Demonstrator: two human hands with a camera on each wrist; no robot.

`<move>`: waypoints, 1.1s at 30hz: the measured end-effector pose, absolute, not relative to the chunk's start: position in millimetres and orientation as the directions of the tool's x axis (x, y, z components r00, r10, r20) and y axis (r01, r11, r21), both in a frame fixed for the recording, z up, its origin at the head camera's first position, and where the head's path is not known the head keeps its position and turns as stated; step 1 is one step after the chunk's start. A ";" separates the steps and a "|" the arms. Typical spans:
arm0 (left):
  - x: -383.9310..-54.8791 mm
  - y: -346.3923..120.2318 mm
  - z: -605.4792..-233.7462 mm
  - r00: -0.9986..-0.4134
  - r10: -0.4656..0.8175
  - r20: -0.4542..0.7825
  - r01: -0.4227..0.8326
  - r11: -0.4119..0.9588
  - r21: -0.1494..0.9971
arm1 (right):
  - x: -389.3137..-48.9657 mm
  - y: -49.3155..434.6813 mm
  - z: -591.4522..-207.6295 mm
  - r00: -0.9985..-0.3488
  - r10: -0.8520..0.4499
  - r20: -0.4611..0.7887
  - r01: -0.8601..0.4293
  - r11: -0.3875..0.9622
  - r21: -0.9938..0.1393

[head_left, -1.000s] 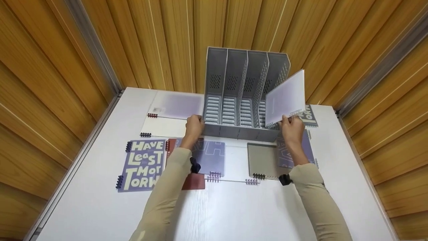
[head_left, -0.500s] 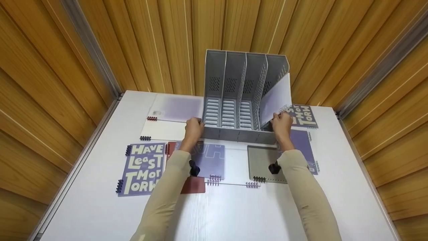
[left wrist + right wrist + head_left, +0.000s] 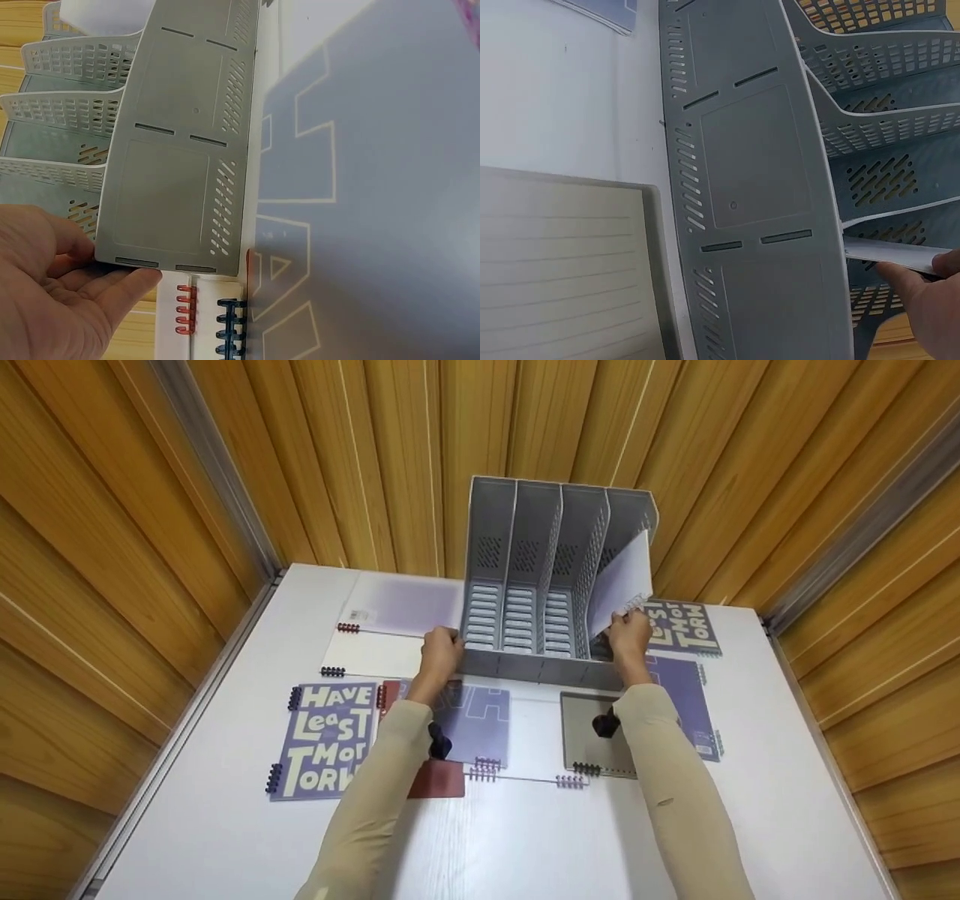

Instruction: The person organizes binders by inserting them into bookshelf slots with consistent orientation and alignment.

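Note:
A grey file rack (image 3: 540, 669) with upright dividers stands toward the back of the white table. My left hand (image 3: 441, 654) grips its front left corner; the left wrist view shows the thumb and fingers of that hand (image 3: 67, 292) around the corner. A pale purple spiral notebook (image 3: 622, 577) stands tilted inside the rightmost compartment. My right hand (image 3: 630, 636) pinches its near lower edge, close to the rack's front lip. From the right wrist view, the notebook (image 3: 900, 253) appears edge-on between thumb and finger, inside the slot.
Several spiral notebooks lie flat on the table (image 3: 510, 840): a purple lettered one (image 3: 326, 742) at left, pale ones (image 3: 405, 604) beside the rack, a red one (image 3: 436, 780), a beige one (image 3: 585, 727), and purple (image 3: 686, 705) and grey lettered ones (image 3: 686, 628) at right. Wooden panels surround the table.
My right hand has moved left and lowered the pale purple notebook from above the rack's right side into the rightmost compartment. The left hand keeps its grip on the rack corner.

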State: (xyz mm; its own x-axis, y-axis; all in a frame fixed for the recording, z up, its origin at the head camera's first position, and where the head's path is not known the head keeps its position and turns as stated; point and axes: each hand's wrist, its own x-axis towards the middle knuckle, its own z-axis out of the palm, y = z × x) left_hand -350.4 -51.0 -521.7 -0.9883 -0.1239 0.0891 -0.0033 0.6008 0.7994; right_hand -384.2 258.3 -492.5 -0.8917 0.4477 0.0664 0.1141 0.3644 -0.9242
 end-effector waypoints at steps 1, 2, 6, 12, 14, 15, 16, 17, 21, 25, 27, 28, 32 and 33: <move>-349.3 -50.7 -523.8 -0.988 -0.127 0.093 -0.002 0.600 0.800 | -384.1 258.0 -493.9 -0.892 0.447 0.060 0.118 0.358 -0.926; -347.9 -50.3 -526.0 -0.987 -0.129 0.093 -0.002 0.598 0.801 | -383.8 257.8 -495.3 -0.894 0.444 0.050 0.123 0.352 -0.928; -341.4 -48.9 -535.5 -0.986 -0.136 0.098 -0.003 0.597 0.802 | -383.6 258.8 -502.6 -0.895 0.446 0.007 0.154 0.325 -0.933; -339.2 -47.0 -537.8 -0.980 -0.150 0.128 0.011 0.606 0.795 | -387.1 259.1 -507.6 -0.890 0.455 0.015 0.161 0.346 -0.924; -340.6 -47.5 -535.5 -0.980 -0.154 0.127 0.008 0.604 0.797 | -388.5 258.2 -507.1 -0.898 0.439 0.017 0.148 0.339 -0.929; -341.6 -48.0 -534.2 -0.980 -0.154 0.127 0.009 0.602 0.799 | -389.2 257.7 -506.7 -0.904 0.427 0.017 0.133 0.318 -0.939; -342.6 -48.6 -532.7 -0.980 -0.152 0.125 0.010 0.597 0.802 | -390.1 257.3 -506.2 -0.908 0.418 0.015 0.123 0.301 -0.946; -343.4 -49.5 -531.7 -0.981 -0.150 0.122 0.010 0.593 0.805 | -390.8 256.9 -505.8 -0.912 0.410 0.013 0.118 0.293 -0.949; -345.6 -53.1 -530.4 -0.983 -0.149 0.112 0.004 0.584 0.811 | -393.9 257.3 -506.1 -0.920 0.393 -0.009 0.130 0.283 -0.950; -347.0 -54.0 -529.2 -0.983 -0.146 0.111 0.005 0.584 0.811 | -395.6 262.2 -506.9 -0.916 0.400 -0.037 0.170 0.301 -0.938; -348.3 -53.1 -527.6 -0.983 -0.146 0.113 0.007 0.581 0.814 | -395.9 265.3 -505.8 -0.919 0.391 -0.059 0.178 0.275 -0.945; -349.2 -52.5 -526.6 -0.983 -0.145 0.114 0.008 0.583 0.813 | -396.0 266.6 -504.9 -0.922 0.380 -0.070 0.175 0.249 -0.952; -351.0 -51.5 -524.8 -0.982 -0.143 0.122 0.014 0.594 0.805 | -393.5 266.3 -501.6 -0.932 0.351 -0.085 0.163 0.201 -0.966; -350.7 -51.9 -525.0 -0.982 -0.143 0.123 0.013 0.600 0.800 | -392.2 264.6 -501.1 -0.934 0.348 -0.082 0.161 0.203 -0.966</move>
State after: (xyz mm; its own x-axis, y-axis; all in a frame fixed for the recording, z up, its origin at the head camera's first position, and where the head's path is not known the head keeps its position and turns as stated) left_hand -350.7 -51.9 -525.0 -0.9820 -0.1434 0.1232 0.0128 0.5996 0.8002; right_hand -392.2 264.6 -501.1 -0.9337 0.3484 -0.0821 0.1606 0.2027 -0.9660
